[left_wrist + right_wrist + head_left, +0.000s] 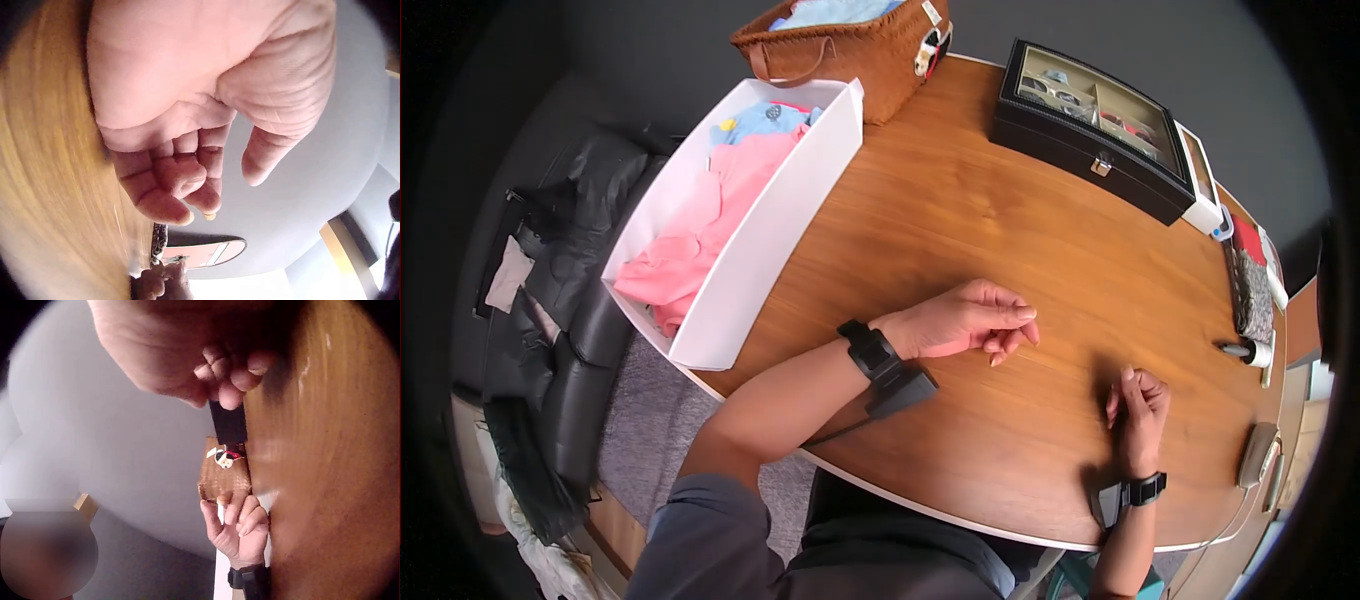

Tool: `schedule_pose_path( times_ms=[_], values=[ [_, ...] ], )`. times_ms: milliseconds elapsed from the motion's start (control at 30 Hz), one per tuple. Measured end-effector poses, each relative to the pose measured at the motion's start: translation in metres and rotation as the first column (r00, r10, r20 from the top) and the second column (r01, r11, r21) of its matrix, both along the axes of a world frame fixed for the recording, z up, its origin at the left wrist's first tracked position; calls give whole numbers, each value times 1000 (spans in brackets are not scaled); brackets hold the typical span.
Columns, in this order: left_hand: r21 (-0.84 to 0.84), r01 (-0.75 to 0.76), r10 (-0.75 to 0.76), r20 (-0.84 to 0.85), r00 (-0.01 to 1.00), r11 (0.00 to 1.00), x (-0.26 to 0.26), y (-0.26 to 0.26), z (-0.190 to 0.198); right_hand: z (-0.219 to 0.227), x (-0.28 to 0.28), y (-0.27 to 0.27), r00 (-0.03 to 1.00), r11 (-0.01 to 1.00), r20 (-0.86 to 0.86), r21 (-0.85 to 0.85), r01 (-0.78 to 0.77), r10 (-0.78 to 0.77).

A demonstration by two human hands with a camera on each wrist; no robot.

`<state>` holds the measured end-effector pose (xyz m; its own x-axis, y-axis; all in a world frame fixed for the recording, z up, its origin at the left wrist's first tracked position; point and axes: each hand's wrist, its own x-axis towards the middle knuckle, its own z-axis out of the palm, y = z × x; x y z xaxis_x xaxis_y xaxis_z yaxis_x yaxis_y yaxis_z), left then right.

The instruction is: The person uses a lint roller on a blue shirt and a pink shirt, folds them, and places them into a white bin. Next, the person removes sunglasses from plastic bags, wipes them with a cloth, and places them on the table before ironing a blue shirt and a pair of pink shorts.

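Note:
My left hand rests at the middle of the wooden table, its fingers loosely curled and nothing between them. Close up in the left wrist view, the palm shows bare, with the thumb apart from the bent fingers. To the right, near the table's front edge, lies my right hand, also loosely curled and holding nothing. A white fabric bin stands left of the left hand, with a pink garment and a light blue printed garment inside.
A brown woven basket with light blue cloth stands behind the bin. At the back right is a black glass-lidded case holding glasses. Along the right edge lie a grey knitted item, a small black-and-white bottle and a corded device.

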<state>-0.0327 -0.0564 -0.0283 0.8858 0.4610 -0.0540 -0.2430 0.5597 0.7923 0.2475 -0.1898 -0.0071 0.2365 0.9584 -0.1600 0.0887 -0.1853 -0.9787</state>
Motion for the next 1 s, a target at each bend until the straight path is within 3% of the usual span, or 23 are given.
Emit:
schedule_pose_path(
  times_ms=[133,333,533,600,800,867,1000],
  values=[
    [38,-15,16,-12,1000,999,-3,0,0,-7,1,7,999,995,47,95,7,-12],
    [32,4,-5,19,1000,999,-8,-2,4,-4,6,31,991,998,131,52,-43,36],
    [75,-32,35,-41,999,997,-11,-1,4,-5,12,45,999,991,22,131,-41,38],
    [74,-22,26,-48,999,997,-11,-1,7,-6,15,39,998,998,-44,44,-42,44],
    [77,-32,38,-73,997,996,-14,-2,10,-6,12,38,999,994,33,104,22,-26],
    [92,-16,22,-64,998,996,-15,-2,10,-6,11,37,999,994,-34,112,12,-9],
    [64,-16,19,-50,999,998,-16,-1,10,-5,11,37,1000,995,-5,103,-4,5]
  ],
)
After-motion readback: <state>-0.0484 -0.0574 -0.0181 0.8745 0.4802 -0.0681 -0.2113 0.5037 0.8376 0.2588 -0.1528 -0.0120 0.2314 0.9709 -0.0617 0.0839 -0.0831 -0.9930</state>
